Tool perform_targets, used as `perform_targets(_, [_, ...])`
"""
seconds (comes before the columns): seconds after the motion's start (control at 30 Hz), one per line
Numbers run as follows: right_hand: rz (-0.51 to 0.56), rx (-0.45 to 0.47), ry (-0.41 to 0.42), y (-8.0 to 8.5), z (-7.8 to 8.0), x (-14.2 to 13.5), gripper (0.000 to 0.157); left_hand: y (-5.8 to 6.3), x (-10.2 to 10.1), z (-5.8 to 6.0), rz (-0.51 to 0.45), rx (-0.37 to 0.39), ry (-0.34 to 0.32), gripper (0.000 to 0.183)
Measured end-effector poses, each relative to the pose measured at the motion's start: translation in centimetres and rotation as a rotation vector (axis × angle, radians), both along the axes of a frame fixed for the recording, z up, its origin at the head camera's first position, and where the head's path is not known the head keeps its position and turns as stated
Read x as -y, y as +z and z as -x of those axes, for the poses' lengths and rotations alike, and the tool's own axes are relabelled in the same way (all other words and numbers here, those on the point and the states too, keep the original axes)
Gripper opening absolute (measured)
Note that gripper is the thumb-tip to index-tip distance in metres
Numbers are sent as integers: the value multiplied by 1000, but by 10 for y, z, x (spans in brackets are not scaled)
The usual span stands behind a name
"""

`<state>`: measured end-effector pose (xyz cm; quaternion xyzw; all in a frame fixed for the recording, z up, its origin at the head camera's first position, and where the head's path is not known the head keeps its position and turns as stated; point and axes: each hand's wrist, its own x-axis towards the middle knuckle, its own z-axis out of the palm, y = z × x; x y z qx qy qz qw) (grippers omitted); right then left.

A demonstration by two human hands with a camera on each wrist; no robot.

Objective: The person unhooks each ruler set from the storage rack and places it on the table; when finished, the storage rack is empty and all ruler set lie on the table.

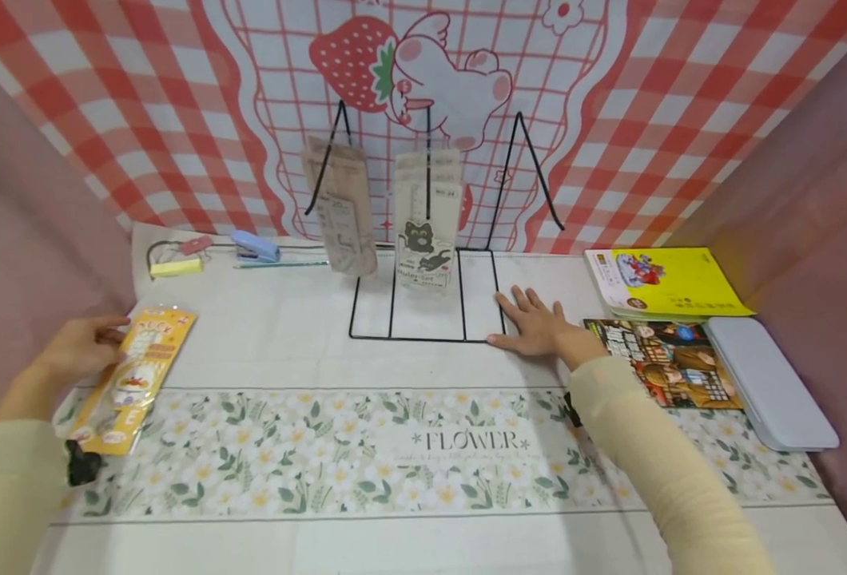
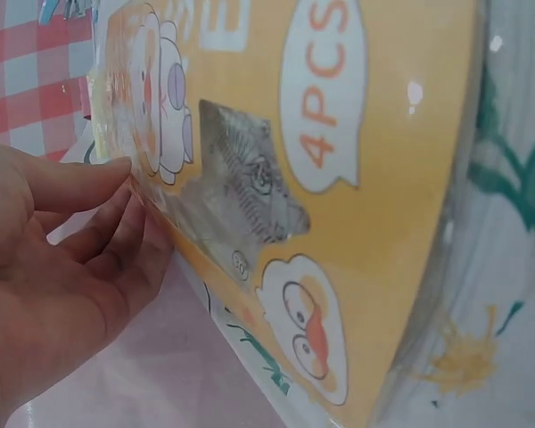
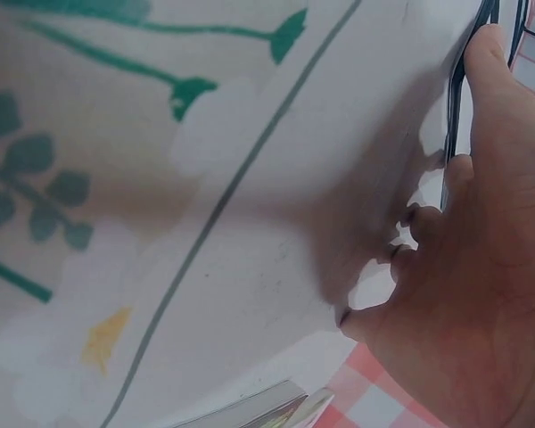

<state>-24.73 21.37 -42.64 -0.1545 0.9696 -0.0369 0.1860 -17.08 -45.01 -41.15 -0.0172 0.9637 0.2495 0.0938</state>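
My left hand is at the left side of the table, pinching the edge of a flat orange packet between thumb and fingers. In the left wrist view the packet has duck pictures, "4PCS" lettering and a cut-out showing clear plastic with markings. At the centre back stands a black wire rack with three raised prongs. Clear-wrapped ruler sets hang on its middle prong and a beige packet on the left one. My right hand lies with fingers spread, touching the rack's right base wire.
At the right are a yellow book, a dark-covered booklet and a grey case. A lilac stapler, a thin pencil and small yellow and pink pieces lie at the back left. A checked cloth hangs behind.
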Motion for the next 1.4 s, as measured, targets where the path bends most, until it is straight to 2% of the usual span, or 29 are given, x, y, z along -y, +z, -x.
perform_targets(0.17, [5,-13,-4,1,1,0,89,2,-1,-1,-53,-74,54,58])
perform_targets(0.33, [4,1,-3,1,1,1,89,8,-12,0,-109,-7,159,64])
perform_targets(0.43, [2,6,-1,0,1,1,90,16,-33,8,-186,-12,169,65])
perform_targets(0.57, [-4,4,2,0,1,0,90,32,-76,28,-354,-115,104,61])
perform_targets(0.63, [-7,3,4,0,1,0,90,40,-100,40,-398,-183,76,57])
perform_targets(0.8, [-8,1,7,0,1,0,90,57,-167,69,-427,-323,114,56])
perform_targets(0.97, [12,12,4,1,1,2,90,74,-222,91,-670,-472,110,55])
perform_targets(1.03, [21,15,1,2,0,2,89,81,-237,97,-789,-557,89,54])
perform_targets(1.17, [13,10,0,1,-1,3,90,92,-259,104,-963,-673,83,50])
perform_targets(1.33, [6,5,-7,1,-1,3,90,100,-272,111,-1015,-792,75,42])
perform_targets(1.4, [5,3,-9,2,-1,2,90,103,-274,111,-1022,-813,90,37])
